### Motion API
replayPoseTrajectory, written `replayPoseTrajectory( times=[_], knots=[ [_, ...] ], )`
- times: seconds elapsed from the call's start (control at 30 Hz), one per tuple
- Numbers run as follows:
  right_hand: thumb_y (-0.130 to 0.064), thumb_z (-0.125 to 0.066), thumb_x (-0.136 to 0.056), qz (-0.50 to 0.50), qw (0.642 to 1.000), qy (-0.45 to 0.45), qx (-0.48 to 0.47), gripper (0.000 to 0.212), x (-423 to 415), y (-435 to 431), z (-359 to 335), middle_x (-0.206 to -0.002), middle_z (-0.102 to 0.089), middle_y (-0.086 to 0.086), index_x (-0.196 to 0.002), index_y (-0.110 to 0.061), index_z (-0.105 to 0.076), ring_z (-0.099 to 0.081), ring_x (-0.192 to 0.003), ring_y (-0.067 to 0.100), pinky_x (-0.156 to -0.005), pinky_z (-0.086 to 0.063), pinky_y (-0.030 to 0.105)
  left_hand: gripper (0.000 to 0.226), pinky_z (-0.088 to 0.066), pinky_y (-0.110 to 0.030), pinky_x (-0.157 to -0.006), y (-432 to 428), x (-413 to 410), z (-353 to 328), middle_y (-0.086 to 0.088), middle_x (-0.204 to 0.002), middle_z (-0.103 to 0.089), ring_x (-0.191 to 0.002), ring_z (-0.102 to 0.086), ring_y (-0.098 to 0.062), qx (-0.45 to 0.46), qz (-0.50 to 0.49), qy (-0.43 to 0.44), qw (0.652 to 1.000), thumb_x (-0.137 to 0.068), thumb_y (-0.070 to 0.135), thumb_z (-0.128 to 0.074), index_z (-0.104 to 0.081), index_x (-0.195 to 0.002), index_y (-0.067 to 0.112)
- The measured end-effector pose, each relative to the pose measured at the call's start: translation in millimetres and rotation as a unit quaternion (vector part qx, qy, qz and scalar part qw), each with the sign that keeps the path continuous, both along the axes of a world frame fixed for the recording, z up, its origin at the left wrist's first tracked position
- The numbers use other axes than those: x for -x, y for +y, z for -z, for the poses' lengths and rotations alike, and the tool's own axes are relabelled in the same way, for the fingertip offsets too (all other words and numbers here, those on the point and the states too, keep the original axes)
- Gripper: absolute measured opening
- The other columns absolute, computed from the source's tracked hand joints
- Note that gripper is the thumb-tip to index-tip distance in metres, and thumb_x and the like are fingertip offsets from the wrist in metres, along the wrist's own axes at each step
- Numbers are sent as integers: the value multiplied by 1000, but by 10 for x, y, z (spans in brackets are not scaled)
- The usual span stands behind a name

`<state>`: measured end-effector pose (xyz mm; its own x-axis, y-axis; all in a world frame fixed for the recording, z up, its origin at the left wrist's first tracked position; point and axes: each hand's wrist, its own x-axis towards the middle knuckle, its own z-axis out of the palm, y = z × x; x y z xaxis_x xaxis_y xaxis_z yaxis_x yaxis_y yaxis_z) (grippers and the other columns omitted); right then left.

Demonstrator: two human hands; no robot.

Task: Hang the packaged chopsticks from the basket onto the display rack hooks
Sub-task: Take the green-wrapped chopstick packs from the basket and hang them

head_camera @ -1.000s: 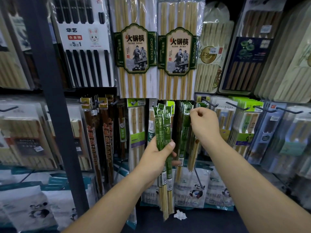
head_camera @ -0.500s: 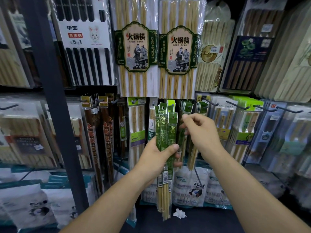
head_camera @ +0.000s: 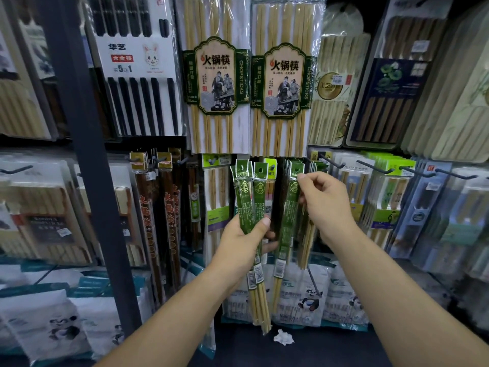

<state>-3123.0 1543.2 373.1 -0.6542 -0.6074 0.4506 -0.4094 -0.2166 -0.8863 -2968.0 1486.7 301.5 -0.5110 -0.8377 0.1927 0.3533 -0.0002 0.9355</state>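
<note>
My left hand (head_camera: 244, 241) grips a small bunch of narrow green chopstick packs (head_camera: 250, 197) upright in front of the rack, their hang holes at the top. My right hand (head_camera: 324, 201) pinches the top of one more green pack (head_camera: 288, 205), held apart to the right of the bunch, its hole level with the middle row of hooks. Just behind it, matching green packs (head_camera: 312, 165) hang on a hook. The basket is out of view.
Big hot-pot chopstick packs (head_camera: 217, 75) hang above. Dark rack hooks (head_camera: 374, 168) stick out at the right over other packs. A dark upright post (head_camera: 87, 154) stands at the left. Panda-printed bags (head_camera: 301, 295) sit low down, and a crumpled white scrap (head_camera: 283, 337) lies on the shelf.
My right hand left the hook at the hanging green packs, came left to the bunch, and now holds one pack pulled away to the right. The left hand stayed put.
</note>
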Motion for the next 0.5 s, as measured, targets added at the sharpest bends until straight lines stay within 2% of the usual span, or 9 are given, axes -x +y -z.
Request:
replayPoseTrajectory(
  times=[0.07,0.1,0.17,0.33,0.5],
  knots=[
    [-30,-62,-101,13,1000,-1,6,28,44,-31,-15,-53,-55,-7,-79,-14,-69,-45,-46,4,-42,-38,15,10,-62,-28,-77,-6,-2,4,-5,-81,-65,-79,-70,-16,5,1,-3,1000,-100,21,-66,-67,-106,13],
    [-29,-62,-101,18,1000,-1,7,28,62,-48,-21,-53,-54,-7,-79,-12,-69,-45,-46,4,-42,-38,14,10,-60,-25,-76,-12,-9,9,-2,-80,-64,-78,-68,-15,19,1,-13,1000,-101,22,-64,-68,-108,16],
    [-28,-61,-101,29,1000,1,7,29,91,-79,-25,-55,-55,-4,-80,-10,-69,-47,-48,4,-43,-40,13,13,-57,-20,-72,-16,-29,18,4,-77,-65,-74,-65,-10,43,2,-33,999,-103,24,-61,-69,-114,22],
    [-30,-60,-101,38,999,17,4,29,121,-129,-38,-63,-56,4,-82,-11,-70,-48,-54,8,-48,-41,10,18,-56,-23,-65,34,-28,-26,5,-71,-70,-67,-64,-9,42,35,-28,998,-107,15,-52,-66,-119,20],
    [-29,-60,-100,39,999,18,0,30,121,-147,-54,-64,-56,4,-81,-7,-68,-50,-58,11,-62,-43,22,18,-53,-23,-62,29,-30,-25,9,-70,-66,-62,-55,-8,63,27,-59,996,-107,22,-54,-66,-121,23]
  ],
)
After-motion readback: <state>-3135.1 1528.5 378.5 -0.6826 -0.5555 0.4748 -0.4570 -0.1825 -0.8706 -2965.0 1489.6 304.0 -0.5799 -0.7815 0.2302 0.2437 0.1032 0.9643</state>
